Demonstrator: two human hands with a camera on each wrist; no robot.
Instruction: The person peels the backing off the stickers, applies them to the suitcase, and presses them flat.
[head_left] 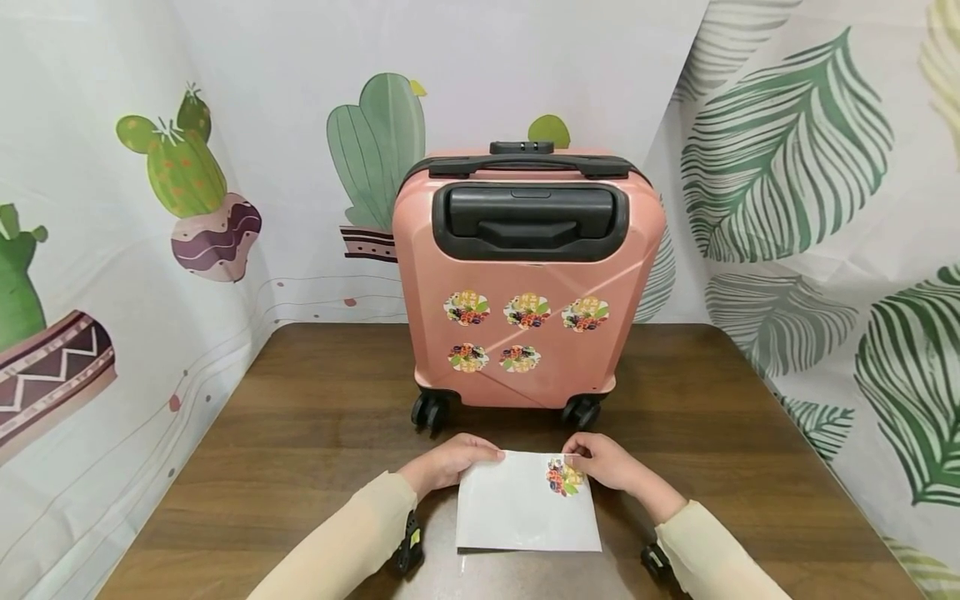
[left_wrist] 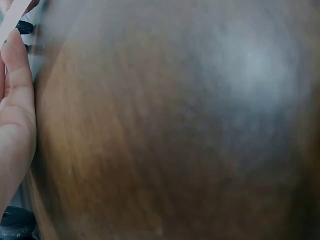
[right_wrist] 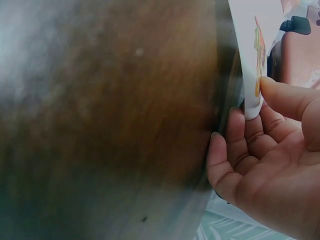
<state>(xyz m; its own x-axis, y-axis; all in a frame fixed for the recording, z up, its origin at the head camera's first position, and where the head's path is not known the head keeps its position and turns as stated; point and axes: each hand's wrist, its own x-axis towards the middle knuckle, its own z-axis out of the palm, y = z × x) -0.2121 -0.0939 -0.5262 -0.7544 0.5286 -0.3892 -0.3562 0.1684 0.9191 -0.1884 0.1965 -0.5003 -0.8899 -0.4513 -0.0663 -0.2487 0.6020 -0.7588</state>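
A white sticker sheet (head_left: 517, 517) is held between both hands low over the wooden table. Near its upper right corner is one round fruit-print sticker (head_left: 561, 478). My left hand (head_left: 453, 460) pinches the sheet's upper left corner, with the thumb on top. At the upper right corner, my right hand (head_left: 609, 463) grips the sheet, its thumb on the sticker's edge and fingers curled behind, as the right wrist view shows. Behind stands a pink suitcase (head_left: 551, 379) bearing several similar fruit stickers (head_left: 527, 311) in two rows, three above and two below.
The suitcase rests upright on black wheels (head_left: 431, 412) on the brown wooden table (head_left: 300, 417). Its black pull handle (head_left: 531, 212) is pushed down. Cloth backdrops (head_left: 285, 75) printed with cacti and leaves hang behind and at the sides.
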